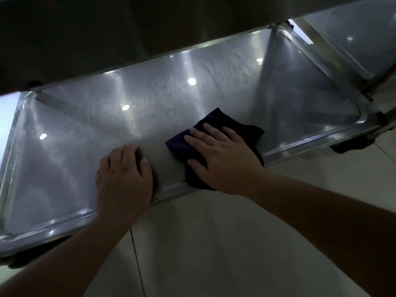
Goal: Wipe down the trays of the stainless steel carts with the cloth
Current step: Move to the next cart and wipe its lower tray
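Note:
A low stainless steel tray (70, 159) of a cart fills the middle of the head view, with ceiling lights reflected in it. A dark purple cloth (216, 123) lies folded on the tray near its front rim. My right hand (222, 159) presses flat on the cloth with straight, spread fingers. To the left of the cloth, my left hand (124, 176) rests on the tray's front edge, fingers bent over the rim onto the tray surface, holding nothing else.
A dark upper shelf (107, 35) overhangs the tray's far side. A second steel cart tray (355, 39) stands at the upper right. A black caster (351, 145) sits under the tray's right corner. Pale floor tiles (214, 254) lie in front.

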A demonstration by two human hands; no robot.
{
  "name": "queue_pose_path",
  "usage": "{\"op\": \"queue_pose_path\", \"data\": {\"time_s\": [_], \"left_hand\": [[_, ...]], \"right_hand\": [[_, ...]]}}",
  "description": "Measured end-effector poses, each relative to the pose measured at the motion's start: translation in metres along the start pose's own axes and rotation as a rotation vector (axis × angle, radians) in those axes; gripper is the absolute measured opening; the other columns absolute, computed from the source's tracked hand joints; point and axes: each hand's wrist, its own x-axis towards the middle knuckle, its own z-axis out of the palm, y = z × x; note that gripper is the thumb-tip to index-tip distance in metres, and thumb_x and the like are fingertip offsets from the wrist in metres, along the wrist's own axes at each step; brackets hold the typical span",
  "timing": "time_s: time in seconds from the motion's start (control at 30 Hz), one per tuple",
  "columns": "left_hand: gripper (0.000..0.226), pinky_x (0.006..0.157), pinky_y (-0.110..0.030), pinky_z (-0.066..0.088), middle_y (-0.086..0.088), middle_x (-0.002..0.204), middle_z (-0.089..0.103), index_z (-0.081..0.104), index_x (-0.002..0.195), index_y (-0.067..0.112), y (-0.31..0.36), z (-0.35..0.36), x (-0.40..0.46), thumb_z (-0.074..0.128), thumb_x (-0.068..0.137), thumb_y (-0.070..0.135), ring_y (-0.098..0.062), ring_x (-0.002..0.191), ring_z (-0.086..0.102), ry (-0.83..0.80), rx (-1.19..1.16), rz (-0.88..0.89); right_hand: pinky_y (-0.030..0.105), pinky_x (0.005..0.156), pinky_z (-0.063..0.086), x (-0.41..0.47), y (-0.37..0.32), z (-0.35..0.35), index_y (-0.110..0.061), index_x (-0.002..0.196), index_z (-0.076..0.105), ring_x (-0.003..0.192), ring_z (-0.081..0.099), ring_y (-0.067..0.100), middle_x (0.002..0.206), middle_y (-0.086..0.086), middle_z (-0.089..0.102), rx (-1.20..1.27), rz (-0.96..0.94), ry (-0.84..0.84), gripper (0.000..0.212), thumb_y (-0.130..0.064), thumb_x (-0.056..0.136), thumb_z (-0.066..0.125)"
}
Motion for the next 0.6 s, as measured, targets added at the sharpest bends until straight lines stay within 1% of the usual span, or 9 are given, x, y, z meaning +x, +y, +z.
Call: {"op": "queue_pose_path", "data": {"time_s": [0.07, 0.13, 0.23, 0.3, 0.4, 0.5, 0.6], "left_hand": [[0.054, 0.106, -0.055, 0.042, -0.009, 0.138, 0.053, 0.051, 0.137, 0.017, -0.004, 0.000, 0.001, 0.030, 0.097, 0.048, -0.035, 0.127, 0.045, -0.006, -0.003, 0.012], [0.054, 0.105, -0.055, 0.042, -0.009, 0.138, 0.054, 0.052, 0.137, 0.017, -0.005, 0.000, 0.001, 0.033, 0.097, 0.048, -0.036, 0.126, 0.046, 0.002, 0.001, 0.020], [0.052, 0.105, -0.054, 0.042, -0.008, 0.135, 0.055, 0.053, 0.135, 0.017, -0.004, 0.000, 0.001, 0.036, 0.097, 0.048, -0.036, 0.125, 0.046, 0.018, 0.004, 0.008], [0.053, 0.105, -0.054, 0.042, -0.009, 0.134, 0.055, 0.053, 0.135, 0.017, -0.003, -0.001, 0.001, 0.036, 0.097, 0.049, -0.037, 0.124, 0.046, 0.018, 0.010, 0.012], [0.052, 0.103, -0.054, 0.042, -0.009, 0.132, 0.054, 0.053, 0.134, 0.017, -0.001, 0.000, 0.002, 0.034, 0.098, 0.049, -0.037, 0.123, 0.046, 0.017, 0.024, -0.003], [0.050, 0.102, -0.054, 0.041, -0.009, 0.132, 0.054, 0.052, 0.133, 0.018, 0.003, 0.001, 0.001, 0.033, 0.099, 0.050, -0.037, 0.124, 0.046, 0.032, 0.017, -0.025], [0.047, 0.102, -0.054, 0.041, -0.008, 0.132, 0.054, 0.053, 0.130, 0.020, 0.004, 0.001, 0.000, 0.034, 0.099, 0.050, -0.036, 0.124, 0.046, 0.037, 0.020, -0.030]], "right_hand": [[0.046, 0.127, 0.007, 0.003, 0.010, -0.002, -0.042, 0.160, 0.025, 0.157, 0.010, 0.009, 0.168, -0.019, 0.020, -0.006, -0.031, -0.011, 0.063, -0.064, 0.100, 0.024], [0.048, 0.127, 0.009, 0.007, 0.035, -0.006, -0.043, 0.159, 0.026, 0.156, 0.014, 0.009, 0.167, -0.021, 0.023, -0.011, 0.034, 0.013, 0.065, -0.065, 0.098, 0.022], [0.050, 0.124, 0.016, 0.020, 0.099, -0.020, -0.040, 0.156, 0.033, 0.154, 0.023, 0.013, 0.165, -0.015, 0.031, -0.005, 0.239, 0.069, 0.070, -0.067, 0.092, 0.020], [0.052, 0.123, 0.019, 0.021, 0.150, -0.034, -0.037, 0.155, 0.035, 0.153, 0.028, 0.018, 0.164, -0.008, 0.035, 0.015, 0.387, 0.102, 0.068, -0.065, 0.095, 0.025], [0.056, 0.123, 0.017, 0.001, 0.209, -0.049, -0.033, 0.156, 0.033, 0.153, 0.026, 0.024, 0.165, 0.001, 0.033, 0.046, 0.606, 0.142, 0.059, -0.057, 0.102, 0.031], [0.058, 0.123, 0.016, -0.026, 0.221, -0.048, -0.026, 0.159, 0.030, 0.154, 0.023, 0.029, 0.166, 0.006, 0.030, 0.036, 0.758, 0.192, 0.063, -0.056, 0.103, 0.027], [0.058, 0.117, 0.023, -0.041, 0.194, -0.041, -0.020, 0.156, 0.036, 0.147, 0.031, 0.037, 0.162, 0.011, 0.035, 0.022, 0.846, 0.245, 0.064, -0.056, 0.103, 0.028]]}}
